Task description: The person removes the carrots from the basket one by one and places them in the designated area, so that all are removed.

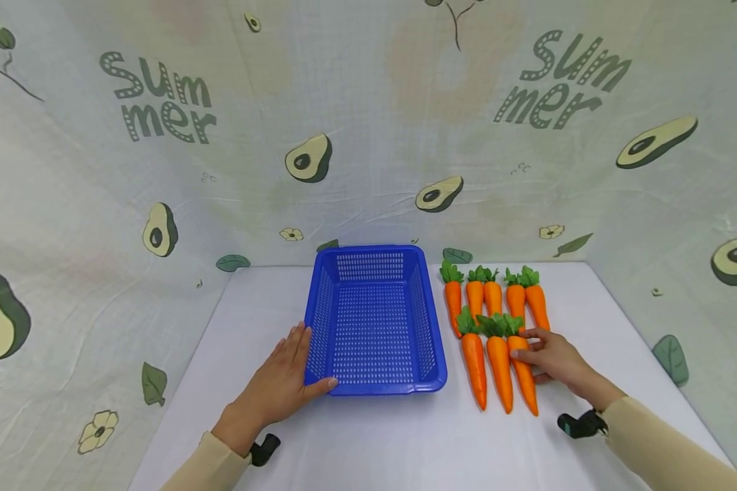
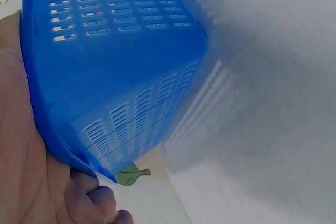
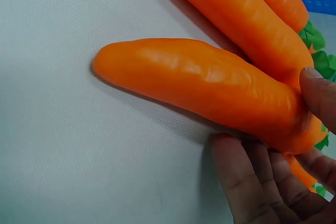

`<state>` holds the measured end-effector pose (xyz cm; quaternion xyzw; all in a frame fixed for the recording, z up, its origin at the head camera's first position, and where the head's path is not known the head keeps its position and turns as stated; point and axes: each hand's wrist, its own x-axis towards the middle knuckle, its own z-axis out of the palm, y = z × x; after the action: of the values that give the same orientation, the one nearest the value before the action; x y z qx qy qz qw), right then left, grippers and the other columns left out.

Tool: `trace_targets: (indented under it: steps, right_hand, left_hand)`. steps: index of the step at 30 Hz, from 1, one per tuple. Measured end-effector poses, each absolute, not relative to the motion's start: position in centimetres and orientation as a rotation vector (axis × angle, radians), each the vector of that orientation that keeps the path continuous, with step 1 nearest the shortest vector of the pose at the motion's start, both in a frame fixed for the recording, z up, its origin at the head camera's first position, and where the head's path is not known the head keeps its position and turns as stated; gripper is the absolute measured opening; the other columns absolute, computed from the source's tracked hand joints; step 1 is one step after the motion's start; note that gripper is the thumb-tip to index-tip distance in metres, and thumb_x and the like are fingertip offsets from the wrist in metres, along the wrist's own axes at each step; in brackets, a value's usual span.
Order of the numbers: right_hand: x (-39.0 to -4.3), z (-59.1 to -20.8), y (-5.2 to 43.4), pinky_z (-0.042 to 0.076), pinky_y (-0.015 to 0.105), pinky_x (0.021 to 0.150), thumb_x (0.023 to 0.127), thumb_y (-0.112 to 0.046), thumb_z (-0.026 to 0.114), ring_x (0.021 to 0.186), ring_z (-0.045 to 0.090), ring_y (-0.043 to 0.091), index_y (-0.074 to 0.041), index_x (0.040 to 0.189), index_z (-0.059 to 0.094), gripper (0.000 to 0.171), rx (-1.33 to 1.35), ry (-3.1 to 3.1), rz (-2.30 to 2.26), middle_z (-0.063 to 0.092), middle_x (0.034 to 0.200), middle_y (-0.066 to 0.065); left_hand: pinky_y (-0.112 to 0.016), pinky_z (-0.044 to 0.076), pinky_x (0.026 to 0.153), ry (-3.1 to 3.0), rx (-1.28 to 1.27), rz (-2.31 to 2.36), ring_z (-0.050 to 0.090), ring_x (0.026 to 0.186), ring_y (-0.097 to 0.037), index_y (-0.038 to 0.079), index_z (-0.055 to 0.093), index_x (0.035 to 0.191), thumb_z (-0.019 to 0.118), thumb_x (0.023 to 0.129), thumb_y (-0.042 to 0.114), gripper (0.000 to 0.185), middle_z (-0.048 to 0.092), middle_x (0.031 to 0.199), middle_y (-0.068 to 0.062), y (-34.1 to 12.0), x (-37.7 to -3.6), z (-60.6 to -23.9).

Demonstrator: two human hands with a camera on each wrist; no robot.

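Right hand [image 1: 549, 356] pinching rightmost front-row carrot [image 1: 523, 374], lower right of frame; left hand [image 1: 285, 382] lying flat, fingers straight, against blue basket [image 1: 374, 320] at centre.

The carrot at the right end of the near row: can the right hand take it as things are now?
Probably yes. The right hand already touches that carrot, thumb above and fingers below it, and nothing lies between them. The blue basket stands apart, to its left.
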<state>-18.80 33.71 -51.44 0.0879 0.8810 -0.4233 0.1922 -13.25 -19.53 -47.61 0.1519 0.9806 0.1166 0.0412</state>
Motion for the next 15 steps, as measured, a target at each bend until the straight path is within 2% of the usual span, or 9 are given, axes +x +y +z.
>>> trace_targets:
  steps: [7, 15]
  right_hand:
    - [-18.76, -51.52, 33.61, 0.066, 0.039, 0.073, 0.097, -0.046, 0.076, 0.085, 0.067, 0.02, 0.01, 0.149, 0.04, 0.085, 0.255, 2.507, -1.158, 0.057, 0.128, 0.034]
    - [-18.18, -51.57, 34.0, 0.064, 0.033, 0.071, 0.103, -0.056, 0.063, 0.084, 0.068, 0.022, 0.012, 0.146, 0.046, 0.082, 0.227, 2.675, -1.09, 0.062, 0.125, 0.033]
  left_hand:
    - [-0.057, 0.021, 0.131, 2.994, 0.466, 0.353, 0.015, 0.163, -0.041, -0.004, 0.014, 0.167, 0.051, 0.093, 0.082, 0.119, 0.013, 0.175, -0.024, -19.45, -13.36, -47.41]
    - [-0.057, 0.019, 0.131, 2.993, 0.489, 0.342, 0.015, 0.162, -0.043, -0.005, 0.017, 0.166, 0.05, 0.094, 0.081, 0.117, 0.016, 0.174, -0.026, -19.39, -13.61, -47.25]
